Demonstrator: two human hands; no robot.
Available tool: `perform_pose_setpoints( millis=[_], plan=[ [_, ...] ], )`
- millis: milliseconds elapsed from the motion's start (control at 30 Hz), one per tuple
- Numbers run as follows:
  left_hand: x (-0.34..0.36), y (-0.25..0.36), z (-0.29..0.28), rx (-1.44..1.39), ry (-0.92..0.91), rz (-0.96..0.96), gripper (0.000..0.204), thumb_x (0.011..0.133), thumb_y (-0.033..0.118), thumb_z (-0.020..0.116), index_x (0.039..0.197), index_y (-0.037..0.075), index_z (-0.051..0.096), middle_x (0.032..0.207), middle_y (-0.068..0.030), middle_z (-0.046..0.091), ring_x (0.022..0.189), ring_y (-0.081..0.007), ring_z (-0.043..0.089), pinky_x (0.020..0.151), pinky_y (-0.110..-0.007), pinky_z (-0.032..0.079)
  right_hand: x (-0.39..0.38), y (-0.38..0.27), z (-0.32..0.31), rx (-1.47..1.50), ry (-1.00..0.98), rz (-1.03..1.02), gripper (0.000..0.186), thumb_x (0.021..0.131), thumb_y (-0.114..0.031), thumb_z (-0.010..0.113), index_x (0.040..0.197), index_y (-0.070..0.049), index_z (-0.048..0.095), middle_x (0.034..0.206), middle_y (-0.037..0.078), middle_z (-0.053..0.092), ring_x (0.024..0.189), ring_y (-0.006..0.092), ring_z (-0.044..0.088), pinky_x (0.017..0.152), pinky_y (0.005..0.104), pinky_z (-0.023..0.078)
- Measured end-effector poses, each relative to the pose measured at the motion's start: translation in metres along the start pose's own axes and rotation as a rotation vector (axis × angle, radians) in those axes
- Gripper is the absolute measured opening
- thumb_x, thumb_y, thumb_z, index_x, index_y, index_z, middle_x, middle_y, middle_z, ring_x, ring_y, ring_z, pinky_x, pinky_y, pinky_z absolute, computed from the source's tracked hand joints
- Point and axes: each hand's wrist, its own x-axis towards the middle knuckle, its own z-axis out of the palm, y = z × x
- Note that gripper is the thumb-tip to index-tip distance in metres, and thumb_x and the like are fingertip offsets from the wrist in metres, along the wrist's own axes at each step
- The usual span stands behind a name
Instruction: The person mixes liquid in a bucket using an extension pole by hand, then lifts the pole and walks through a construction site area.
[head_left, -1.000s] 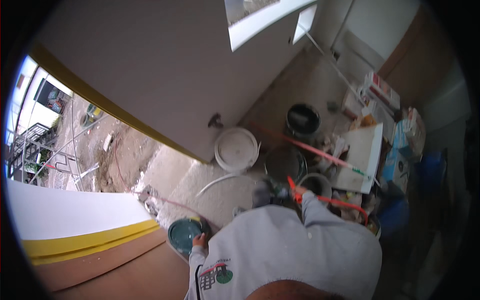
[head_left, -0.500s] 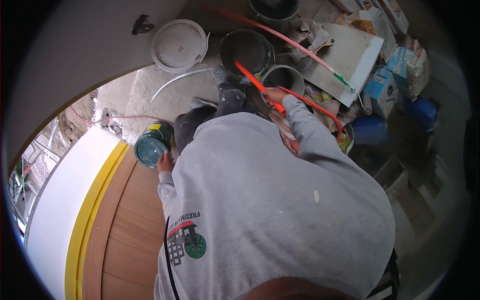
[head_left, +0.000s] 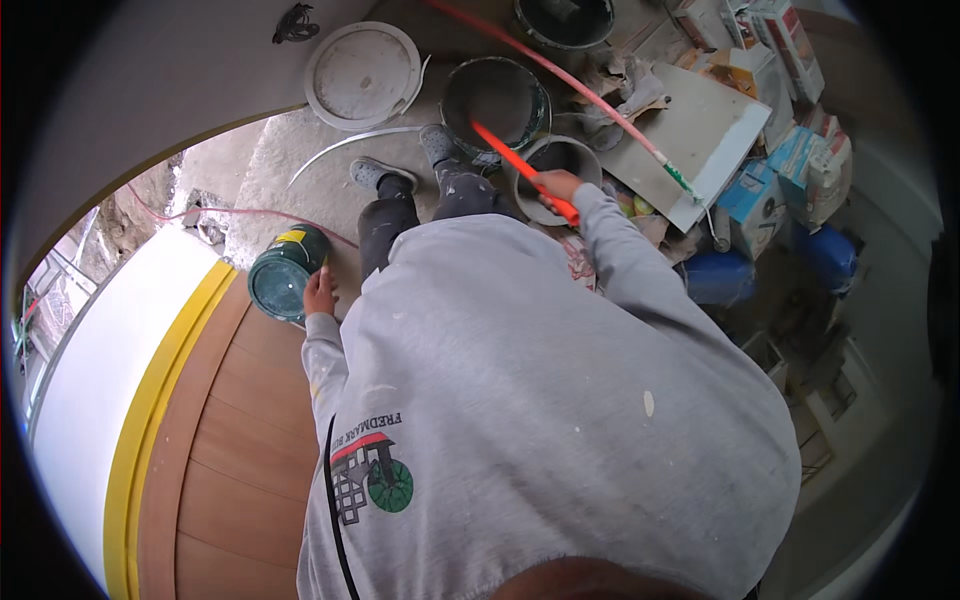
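My right hand (head_left: 560,190) is closed round the lower part of a straight orange stick (head_left: 510,158). The far end of the stick reaches into a dark bucket (head_left: 546,108), whose inside is too dim to make out. Beneath my right hand is a grey bucket (head_left: 590,158), partly hidden by hand and stick. On the left, my left hand (head_left: 319,292) hangs beside a green bucket (head_left: 280,280) with a yellow label, its fingers loosely bent and partly apart. Whether it touches the bucket's edge I cannot tell.
A round whitish lid (head_left: 362,75) lies beyond my feet. A pink pole (head_left: 570,72) slants across the far side. On the right are a pale board (head_left: 690,140), blue boxes (head_left: 752,195) and blue containers (head_left: 718,277). Brown planks (head_left: 245,440) run along the left.
The view has shifted, and both feet now show. My right hand still grips the orange stick. A red-orange curved strip beside it no longer shows. My left hand has shifted slightly beside the green bucket.
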Motion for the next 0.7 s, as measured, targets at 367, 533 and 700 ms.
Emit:
perform_pose_setpoints(
  millis=[367,533,700],
  plan=[
    [-0.003,-0.072,0.009,0.039,-0.075,-0.100,0.041,0.088,0.042,0.060,0.106,0.006,0.061,0.092,-0.0071,0.064,0.072,-0.0151,0.059,0.057,-0.029,0.048,0.018,-0.008,0.046,-0.212,0.125,-0.117,0.023,0.088,-0.026,0.050,0.089,-0.004,0.057,0.057,0.007,0.054,0.042,0.0185,0.052,0.040,0.0352,0.043],
    [0.030,-0.047,0.021,-0.265,-0.010,-0.023,0.034,0.089,0.040,0.059,0.101,0.009,0.061,0.082,-0.0009,0.060,0.066,-0.0119,0.055,0.048,-0.027,0.043,-0.002,-0.016,-0.018,-0.192,0.187,0.054,0.025,0.087,-0.025,0.051,0.086,-0.002,0.061,0.055,0.010,0.056,0.044,0.0210,0.055,0.039,0.0382,0.043],
    [0.076,-0.059,0.041,1.201,-0.013,0.791,0.017,0.087,0.020,0.048,0.088,0.010,0.061,0.088,-0.0132,0.063,0.081,-0.0321,0.061,0.069,-0.044,0.049,0.080,-0.036,0.012,-0.901,0.249,-0.413,0.042,0.086,-0.032,0.045,0.067,-0.004,0.070,0.072,0.014,0.069,0.063,0.0277,0.067,0.066,0.0377,0.053]
  ],
)
